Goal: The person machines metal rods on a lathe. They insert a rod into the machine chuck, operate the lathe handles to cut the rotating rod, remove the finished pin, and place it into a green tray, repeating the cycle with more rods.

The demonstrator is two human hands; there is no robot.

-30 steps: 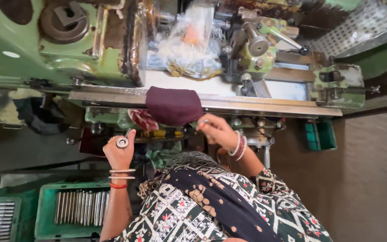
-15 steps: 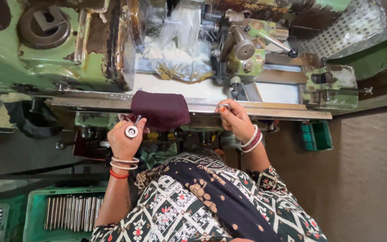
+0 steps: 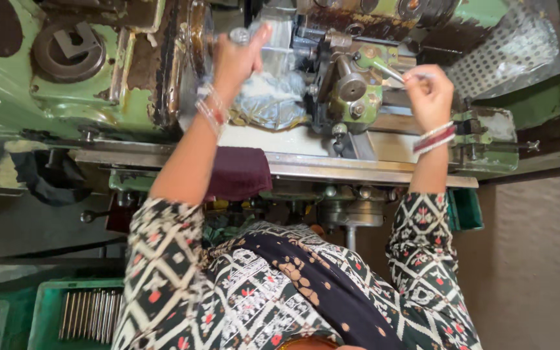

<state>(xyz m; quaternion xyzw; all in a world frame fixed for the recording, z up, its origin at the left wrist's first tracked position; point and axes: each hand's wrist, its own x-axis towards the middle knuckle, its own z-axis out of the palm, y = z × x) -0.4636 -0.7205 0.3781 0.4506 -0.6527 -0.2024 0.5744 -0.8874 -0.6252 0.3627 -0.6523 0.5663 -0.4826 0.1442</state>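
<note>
- The left hand (image 3: 238, 58) is raised to the green lathe (image 3: 85, 84), its fingertips pinched on a small round metal part (image 3: 239, 35) held up beside the machine's rusty spindle end; bangles ring the wrist
- The metal part sits at the top of that hand, just in front of a crumpled clear plastic sheet (image 3: 270, 97) draped over the machine's middle
- The right hand (image 3: 429, 91) is curled around a slim metal lever handle (image 3: 390, 71) that juts from the green tool post (image 3: 351, 91); the fingers close over the handle's end; red and white bangles sit on this wrist too
- The two hands are well apart, the tool post standing between them
- A dark maroon cloth (image 3: 238, 172) hangs over the front rail of the lathe bed (image 3: 332, 167), below the left forearm
- A green crate (image 3: 53, 311) stands low at the left, holding a row of bright metal rods (image 3: 89, 314) laid side by side
- A second small green bin (image 3: 465, 207) shows under the bed at the right, partly hidden by the patterned sleeve (image 3: 422, 240)
</note>
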